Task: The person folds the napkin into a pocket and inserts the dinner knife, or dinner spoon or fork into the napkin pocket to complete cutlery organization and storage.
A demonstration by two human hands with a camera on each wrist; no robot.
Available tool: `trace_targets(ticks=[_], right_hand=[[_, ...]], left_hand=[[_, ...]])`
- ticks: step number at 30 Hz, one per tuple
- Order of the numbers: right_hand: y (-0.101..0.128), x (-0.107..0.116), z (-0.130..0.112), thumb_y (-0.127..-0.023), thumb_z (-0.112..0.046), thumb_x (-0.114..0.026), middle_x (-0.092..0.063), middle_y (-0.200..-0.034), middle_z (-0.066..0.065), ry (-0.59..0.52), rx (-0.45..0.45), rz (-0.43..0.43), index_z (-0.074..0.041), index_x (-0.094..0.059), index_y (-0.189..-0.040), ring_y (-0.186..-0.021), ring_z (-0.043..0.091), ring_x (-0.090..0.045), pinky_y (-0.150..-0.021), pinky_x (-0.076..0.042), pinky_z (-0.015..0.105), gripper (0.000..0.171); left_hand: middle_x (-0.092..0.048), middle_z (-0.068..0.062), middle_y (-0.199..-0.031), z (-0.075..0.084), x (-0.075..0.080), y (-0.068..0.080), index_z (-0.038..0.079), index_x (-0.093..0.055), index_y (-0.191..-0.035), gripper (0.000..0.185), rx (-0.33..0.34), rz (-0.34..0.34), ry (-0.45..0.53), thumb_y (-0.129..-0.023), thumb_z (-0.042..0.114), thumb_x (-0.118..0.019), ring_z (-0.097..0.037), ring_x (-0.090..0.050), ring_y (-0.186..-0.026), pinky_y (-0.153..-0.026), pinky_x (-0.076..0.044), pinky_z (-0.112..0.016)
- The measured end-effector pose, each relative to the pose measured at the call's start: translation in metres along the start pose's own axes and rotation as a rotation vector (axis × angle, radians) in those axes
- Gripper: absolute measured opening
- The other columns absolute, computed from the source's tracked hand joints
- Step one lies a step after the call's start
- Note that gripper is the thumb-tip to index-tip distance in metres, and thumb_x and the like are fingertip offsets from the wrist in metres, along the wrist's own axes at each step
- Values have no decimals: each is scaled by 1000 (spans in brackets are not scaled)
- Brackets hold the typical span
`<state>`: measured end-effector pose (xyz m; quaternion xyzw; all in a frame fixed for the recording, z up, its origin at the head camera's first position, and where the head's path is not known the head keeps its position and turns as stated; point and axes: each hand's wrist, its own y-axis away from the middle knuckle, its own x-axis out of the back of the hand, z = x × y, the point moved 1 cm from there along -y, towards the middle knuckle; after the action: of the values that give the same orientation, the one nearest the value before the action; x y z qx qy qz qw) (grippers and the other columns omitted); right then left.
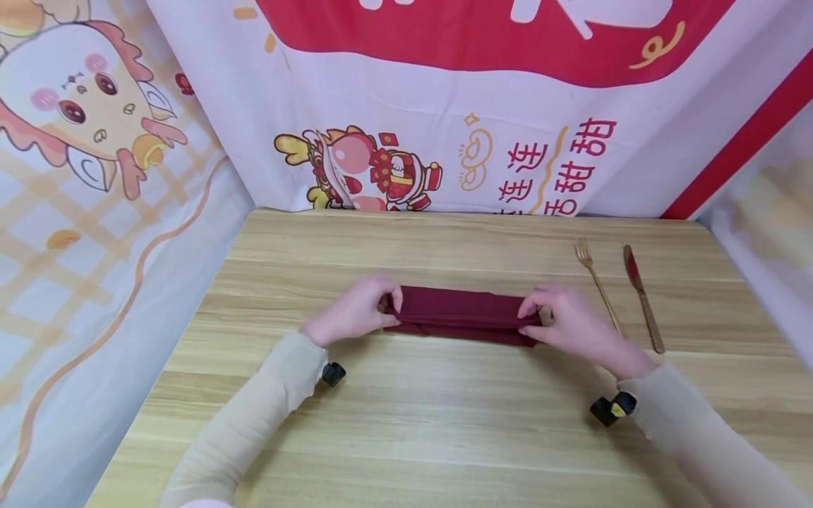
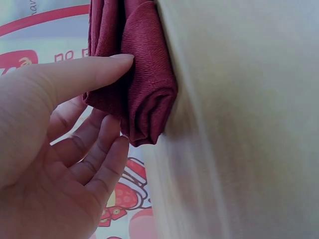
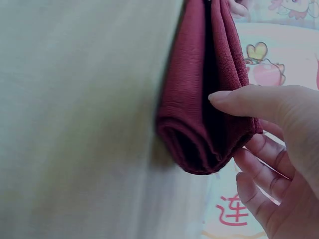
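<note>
A dark red cloth napkin (image 1: 460,309), folded into a long narrow strip, lies across the middle of the wooden table. At its left end my left hand (image 1: 365,310) pinches the folded upper layer between thumb and fingers. My right hand (image 1: 568,321) pinches the same layer at the right end. In the left wrist view, the left thumb lies over the inner fold of the napkin (image 2: 149,69), with the fingers behind it. The right wrist view shows the layers of the napkin (image 3: 184,94) rolled at the end, the right thumb tucked into the gap between two folds.
A gold fork (image 1: 597,282) and a gold knife (image 1: 643,300) lie to the right of the napkin, beyond the right hand. The wooden table (image 1: 406,423) ends at a printed cloth backdrop (image 1: 406,92). Another patterned cloth (image 1: 95,233) hangs along the left side.
</note>
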<state>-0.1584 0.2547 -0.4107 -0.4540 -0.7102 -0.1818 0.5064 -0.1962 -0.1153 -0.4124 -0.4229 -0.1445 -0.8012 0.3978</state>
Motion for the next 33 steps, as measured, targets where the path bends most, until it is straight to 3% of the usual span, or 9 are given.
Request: trace_targets(ticks=[6, 13, 24, 33], right_hand=[[11, -12, -1, -78, -18, -91, -66, -94, -13, 10, -19, -67, -26, -73, -92, -92, 13, -60, -79, -52, 39, 25], [12, -15, 5, -81, -8, -88, -66, -96, -12, -40, -7, -87, -25, -73, -94, -100, 20, -61, -87, -52, 45, 26], [6, -8, 30, -82, -1, -84, -70, -97, -4, -61, -47, -46, -16, -79, -95, -95, 22, -67, -83, -55, 46, 20], [5, -4, 26, -80, -11, -88, -73, -101, 1, -48, -58, -18, -12, -79, -100, -99, 27, -68, -89, -54, 51, 22]], left_hand=[[-61, 3, -86, -2, -5, 6, 16, -63, -85, 27, 13, -44, -10, -80, 4, -87, -16, -53, -75, -68, -47, -32], [-60, 1, -86, -3, -7, 6, 17, -63, -87, 27, 2, -86, -28, -80, 4, -85, -19, -54, -79, -71, -47, -33], [-62, 4, -87, -3, -15, -15, 15, -65, -89, 21, 22, -89, -6, -85, 4, -82, -16, -56, -77, -70, -49, -31], [-69, 5, -102, -6, -13, -8, 13, -73, -103, 19, 46, -46, 70, -88, 2, -78, -12, -62, -92, -83, -52, -30]])
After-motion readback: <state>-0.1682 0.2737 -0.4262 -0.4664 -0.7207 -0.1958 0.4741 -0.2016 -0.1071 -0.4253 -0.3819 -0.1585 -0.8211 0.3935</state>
